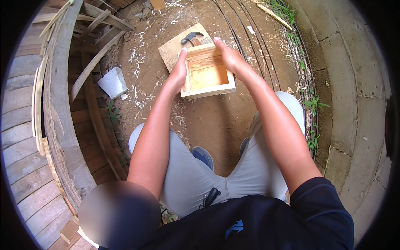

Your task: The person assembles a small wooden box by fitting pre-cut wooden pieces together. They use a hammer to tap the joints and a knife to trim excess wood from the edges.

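Note:
Between my two hands is a small open-topped wooden box (208, 91), its pale inside facing up. My left hand (179, 71) grips its left wall, and my right hand (230, 57) grips the right wall near the far corner. Most of the fingers are hidden under or behind the box; the thumbs show along the rim. Just beyond the box, a claw hammer (192, 38) with a dark head lies on a flat wooden board (170, 51) on the ground. The box hides part of the hammer's handle.
Dirt ground (216, 121) with scattered wood shavings surrounds my feet. A white stone block (113, 83) sits at the left, near stacked wood strips (98, 56) and a thick timber beam (62, 112). Dark rods (258, 46) run along the right, beside a block wall (346, 83).

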Motion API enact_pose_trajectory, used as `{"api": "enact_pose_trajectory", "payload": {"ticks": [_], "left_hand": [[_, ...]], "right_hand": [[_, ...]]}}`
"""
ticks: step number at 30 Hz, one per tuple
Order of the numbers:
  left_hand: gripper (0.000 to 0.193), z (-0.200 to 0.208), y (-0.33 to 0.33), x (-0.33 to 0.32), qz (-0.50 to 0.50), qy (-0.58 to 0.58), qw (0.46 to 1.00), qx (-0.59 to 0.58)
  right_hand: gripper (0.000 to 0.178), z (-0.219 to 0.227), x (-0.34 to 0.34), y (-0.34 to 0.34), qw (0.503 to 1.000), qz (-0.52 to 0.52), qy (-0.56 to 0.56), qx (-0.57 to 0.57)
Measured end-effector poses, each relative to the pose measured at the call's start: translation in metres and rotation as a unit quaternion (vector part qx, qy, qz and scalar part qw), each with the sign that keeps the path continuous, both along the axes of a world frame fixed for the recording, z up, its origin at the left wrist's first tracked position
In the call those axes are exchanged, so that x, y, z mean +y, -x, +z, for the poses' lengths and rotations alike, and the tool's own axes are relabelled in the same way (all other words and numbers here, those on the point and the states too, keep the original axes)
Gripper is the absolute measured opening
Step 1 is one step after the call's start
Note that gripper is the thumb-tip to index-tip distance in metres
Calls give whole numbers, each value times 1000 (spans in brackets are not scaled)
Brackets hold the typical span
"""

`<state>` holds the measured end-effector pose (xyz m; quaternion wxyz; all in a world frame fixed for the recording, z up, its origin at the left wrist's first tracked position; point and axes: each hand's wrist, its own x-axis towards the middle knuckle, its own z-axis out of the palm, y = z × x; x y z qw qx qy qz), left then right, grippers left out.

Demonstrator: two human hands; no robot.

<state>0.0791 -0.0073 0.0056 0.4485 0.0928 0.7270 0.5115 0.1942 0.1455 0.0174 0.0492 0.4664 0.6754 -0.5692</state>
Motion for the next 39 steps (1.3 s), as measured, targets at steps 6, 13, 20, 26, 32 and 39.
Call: {"api": "enact_pose_trajectory", "payload": {"ticks": [6,13,20,26,32,39], "left_hand": [[82,-4,2,0,0,2,1000,-3],[82,5,-2,1,7,5,1000,-17],[83,10,-4,2,3,5,1000,-3],[83,26,-11,4,2,-9,1000,-9],[83,24,-9,2,4,-15,1000,1],[83,30,-12,5,9,-24,1000,-16]], "right_hand": [[93,-4,1,0,1000,3,-5,1],[87,6,3,-2,999,41,12,-12],[88,7,4,-2,999,40,10,-8],[95,11,-1,-4,1000,-2,-16,10],[90,12,2,-3,1000,20,-2,-2],[97,6,6,-5,999,-6,-25,21]]}}
